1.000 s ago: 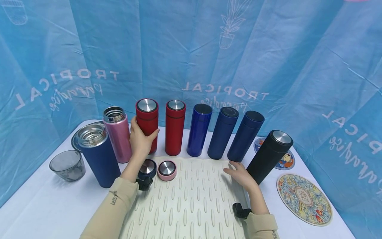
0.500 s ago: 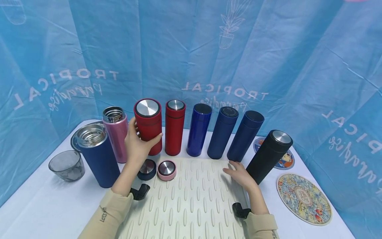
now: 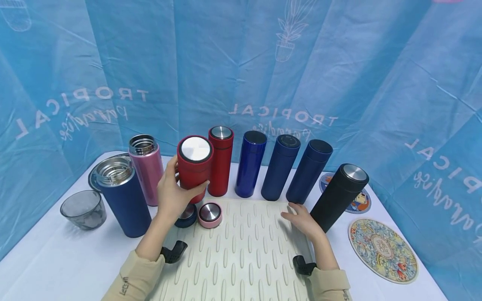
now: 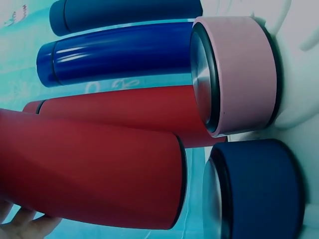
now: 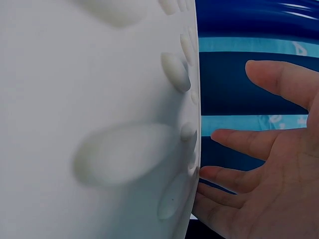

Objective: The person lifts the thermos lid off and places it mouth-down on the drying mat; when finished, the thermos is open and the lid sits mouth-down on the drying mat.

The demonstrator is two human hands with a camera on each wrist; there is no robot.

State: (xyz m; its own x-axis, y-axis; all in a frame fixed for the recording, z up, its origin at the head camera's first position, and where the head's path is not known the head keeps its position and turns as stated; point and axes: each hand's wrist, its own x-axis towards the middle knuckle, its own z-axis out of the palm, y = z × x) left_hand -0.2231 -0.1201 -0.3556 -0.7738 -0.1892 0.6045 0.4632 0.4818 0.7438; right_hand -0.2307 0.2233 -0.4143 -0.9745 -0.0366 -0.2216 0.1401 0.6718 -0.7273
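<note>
My left hand point(image 3: 173, 195) grips a wide red thermos point(image 3: 195, 172) with a silver-topped lid. In the left wrist view its dark-edged base point(image 4: 180, 184) hangs clear, above the navy lid point(image 4: 264, 189) and the pink lid point(image 4: 246, 74). A slimmer red thermos point(image 3: 220, 171) stands right behind it. My right hand point(image 3: 303, 219) lies relaxed near the mat's far right edge, holding nothing, its fingers spread in the right wrist view. Beside it is a black thermos point(image 3: 337, 200); a navy thermos point(image 3: 308, 173) stands just beyond its fingertips.
Left of the held thermos stand a lidless pink thermos point(image 3: 147, 175) and a lidless navy thermos point(image 3: 126, 205), with a grey glass bowl point(image 3: 84, 211). A glossy blue thermos point(image 3: 250, 167) and another navy thermos point(image 3: 279, 171) line the back. A patterned round mat point(image 3: 384, 251) lies right.
My left hand has lifted the wide red thermos from the back row and brought it nearer and slightly right, its top tipping toward me. The right hand has stayed in place.
</note>
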